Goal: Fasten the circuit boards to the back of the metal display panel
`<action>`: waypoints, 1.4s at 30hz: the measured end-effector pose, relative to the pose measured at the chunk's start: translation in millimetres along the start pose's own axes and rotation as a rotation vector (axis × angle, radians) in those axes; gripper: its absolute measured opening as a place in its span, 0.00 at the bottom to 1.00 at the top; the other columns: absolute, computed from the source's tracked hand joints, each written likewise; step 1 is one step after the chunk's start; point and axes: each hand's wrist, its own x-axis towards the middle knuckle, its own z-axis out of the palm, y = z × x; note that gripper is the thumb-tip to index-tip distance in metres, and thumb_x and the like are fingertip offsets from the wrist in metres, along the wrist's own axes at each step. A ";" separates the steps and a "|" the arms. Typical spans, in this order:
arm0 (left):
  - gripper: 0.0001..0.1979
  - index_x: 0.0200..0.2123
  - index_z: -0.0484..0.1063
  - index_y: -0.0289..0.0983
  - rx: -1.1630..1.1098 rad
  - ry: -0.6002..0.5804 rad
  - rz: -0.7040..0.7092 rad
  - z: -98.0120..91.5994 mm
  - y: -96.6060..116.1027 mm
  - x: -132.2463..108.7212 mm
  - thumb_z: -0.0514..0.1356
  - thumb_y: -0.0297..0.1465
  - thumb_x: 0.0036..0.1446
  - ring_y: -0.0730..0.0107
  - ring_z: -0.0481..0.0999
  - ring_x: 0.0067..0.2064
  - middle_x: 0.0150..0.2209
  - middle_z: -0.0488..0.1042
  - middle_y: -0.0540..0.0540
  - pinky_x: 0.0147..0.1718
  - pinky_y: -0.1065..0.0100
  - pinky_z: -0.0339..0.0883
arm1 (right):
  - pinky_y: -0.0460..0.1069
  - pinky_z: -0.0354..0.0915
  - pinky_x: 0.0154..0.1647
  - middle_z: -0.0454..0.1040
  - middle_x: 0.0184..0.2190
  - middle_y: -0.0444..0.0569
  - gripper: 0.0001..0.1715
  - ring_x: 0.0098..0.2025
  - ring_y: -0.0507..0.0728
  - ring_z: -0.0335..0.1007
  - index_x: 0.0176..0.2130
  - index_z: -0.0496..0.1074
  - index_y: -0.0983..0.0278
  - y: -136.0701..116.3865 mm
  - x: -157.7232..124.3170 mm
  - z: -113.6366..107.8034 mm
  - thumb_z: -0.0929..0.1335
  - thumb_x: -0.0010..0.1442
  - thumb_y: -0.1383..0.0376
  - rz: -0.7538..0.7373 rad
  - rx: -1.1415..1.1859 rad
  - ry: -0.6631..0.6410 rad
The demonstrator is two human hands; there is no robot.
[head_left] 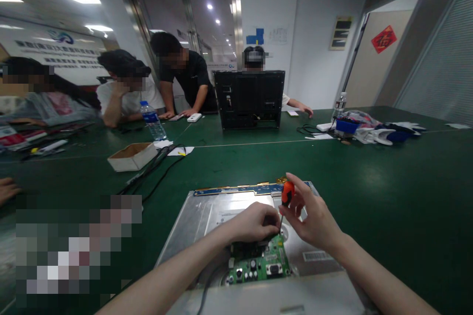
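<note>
My right hand (314, 214) grips a small screwdriver (287, 193) with an orange and black handle. Its thin shaft points down at the upper edge of a green circuit board (258, 266). Beside the shaft is my left hand (256, 221), fingers drawn together close to the tip; what they pinch, if anything, is hidden. The board sits on the metal back of a flat display panel (185, 236) lying on the table. A narrow blue circuit strip (240, 190) runs along the panel's far edge. Part of the green board is covered by my left hand and arm.
Across the green table (388, 182) stands a black monitor casing (249, 98). An open cardboard tray (133, 157), a water bottle (153, 123) and black cables (151, 167) are at left. Cloth items (377, 130) lie far right. Several people sit or lean around the far side.
</note>
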 end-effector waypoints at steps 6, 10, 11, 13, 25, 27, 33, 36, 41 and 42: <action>0.07 0.31 0.76 0.34 -0.005 -0.001 0.014 -0.1 0.8 -0.4 0.60 0.19 0.51 0.70 0.71 0.30 0.27 0.74 0.52 0.31 0.72 0.62 | 0.44 0.65 0.21 0.72 0.28 0.42 0.34 0.21 0.51 0.69 0.65 0.52 0.60 0.3 -1.3 0.2 0.64 0.63 0.70 -0.017 -0.059 -0.004; 0.07 0.32 0.77 0.34 -0.002 0.007 0.023 -0.2 -0.4 0.4 0.61 0.20 0.51 0.71 0.71 0.29 0.27 0.74 0.52 0.32 0.72 0.62 | 0.44 0.65 0.20 0.70 0.27 0.40 0.32 0.21 0.51 0.68 0.65 0.51 0.59 2.6 -0.8 0.0 0.65 0.65 0.68 -0.040 -0.075 -0.005; 0.07 0.32 0.77 0.34 -0.002 0.008 0.024 -0.2 -0.7 0.4 0.61 0.20 0.51 0.71 0.71 0.29 0.27 0.74 0.52 0.32 0.72 0.62 | 0.44 0.65 0.20 0.70 0.27 0.40 0.32 0.21 0.51 0.68 0.65 0.51 0.59 2.9 -0.5 0.0 0.64 0.66 0.67 -0.046 -0.074 -0.004; 0.07 0.32 0.77 0.34 -0.004 0.010 0.024 0.1 -1.2 0.3 0.61 0.20 0.51 0.71 0.71 0.29 0.27 0.74 0.52 0.32 0.72 0.62 | 0.44 0.66 0.20 0.69 0.27 0.39 0.31 0.21 0.50 0.67 0.65 0.52 0.58 2.7 0.3 0.0 0.64 0.67 0.67 -0.049 -0.069 -0.001; 0.06 0.33 0.77 0.33 0.014 0.005 0.024 0.3 -4.0 0.0 0.61 0.21 0.51 0.70 0.71 0.30 0.28 0.75 0.51 0.32 0.72 0.63 | 0.45 0.66 0.21 0.70 0.25 0.39 0.39 0.19 0.51 0.66 0.69 0.47 0.59 0.0 -0.7 0.0 0.63 0.65 0.71 -0.032 -0.075 -0.013; 0.06 0.33 0.77 0.33 0.019 0.010 0.025 0.6 -4.6 0.2 0.61 0.20 0.51 0.70 0.71 0.30 0.28 0.75 0.51 0.32 0.72 0.63 | 0.46 0.65 0.21 0.71 0.24 0.39 0.38 0.19 0.52 0.68 0.68 0.48 0.61 0.6 -2.0 0.7 0.64 0.63 0.70 -0.021 -0.080 -0.019; 0.06 0.32 0.77 0.33 0.023 0.018 0.028 0.5 -2.3 0.4 0.62 0.21 0.52 0.70 0.70 0.29 0.28 0.74 0.51 0.31 0.72 0.62 | 0.45 0.63 0.20 0.72 0.25 0.40 0.34 0.20 0.52 0.69 0.65 0.50 0.62 0.9 -2.9 0.9 0.64 0.63 0.68 -0.006 -0.067 -0.028; 0.06 0.32 0.77 0.34 0.024 0.016 0.026 0.2 -1.0 0.2 0.61 0.20 0.51 0.71 0.70 0.29 0.27 0.74 0.51 0.31 0.73 0.62 | 0.44 0.64 0.19 0.72 0.26 0.40 0.31 0.20 0.51 0.69 0.63 0.50 0.60 3.3 -2.4 1.2 0.65 0.66 0.66 -0.007 -0.058 -0.005; 0.07 0.32 0.77 0.34 0.025 0.001 0.010 0.1 -1.4 -0.1 0.61 0.20 0.51 0.71 0.71 0.30 0.27 0.74 0.52 0.31 0.74 0.62 | 0.43 0.66 0.19 0.71 0.26 0.39 0.28 0.20 0.51 0.70 0.61 0.52 0.60 6.9 -3.0 2.5 0.65 0.66 0.67 -0.001 -0.071 0.018; 0.07 0.32 0.77 0.34 0.026 0.000 0.007 -0.1 -1.5 -0.1 0.61 0.20 0.51 0.71 0.71 0.30 0.27 0.74 0.52 0.30 0.74 0.63 | 0.43 0.66 0.19 0.71 0.26 0.39 0.28 0.20 0.51 0.70 0.61 0.52 0.59 6.6 -3.0 2.3 0.65 0.65 0.68 -0.003 -0.074 0.014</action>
